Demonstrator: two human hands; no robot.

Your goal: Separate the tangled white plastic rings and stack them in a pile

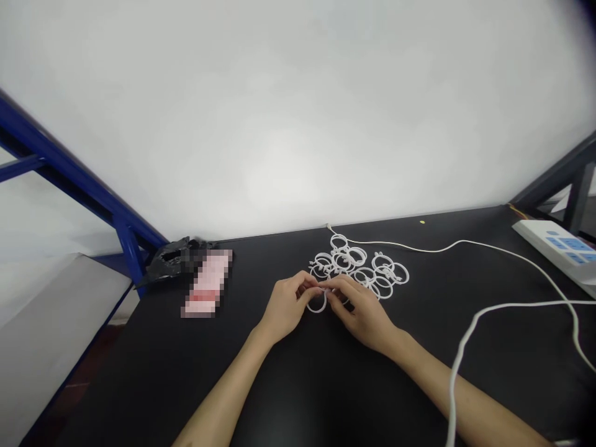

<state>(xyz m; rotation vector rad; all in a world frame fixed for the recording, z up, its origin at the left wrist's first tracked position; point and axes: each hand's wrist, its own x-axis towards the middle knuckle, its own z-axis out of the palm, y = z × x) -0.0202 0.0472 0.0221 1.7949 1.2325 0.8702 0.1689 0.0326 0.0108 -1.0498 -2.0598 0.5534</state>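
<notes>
Between my two hands is a white plastic ring (317, 311), its lower curve showing below my fingertips. My left hand (288, 304) pinches it from the left, thumb and fingers closed. From the right, my right hand (361, 310) also has its fingertips closed on the top of the ring. The fingers cover that upper part, so its clip cannot be made out. Just beyond my hands lies a loose pile of similar white rings (356, 256), several of them overlapping, with small clips on their edges.
The rings lie on a black table (279, 391) against a pale wall (279, 124). To the left are a blurred pink package (207, 285) and a black plastic bag (170, 261). A white power strip (559, 248) sits at right, and a white cable (459, 354) crosses over my right forearm.
</notes>
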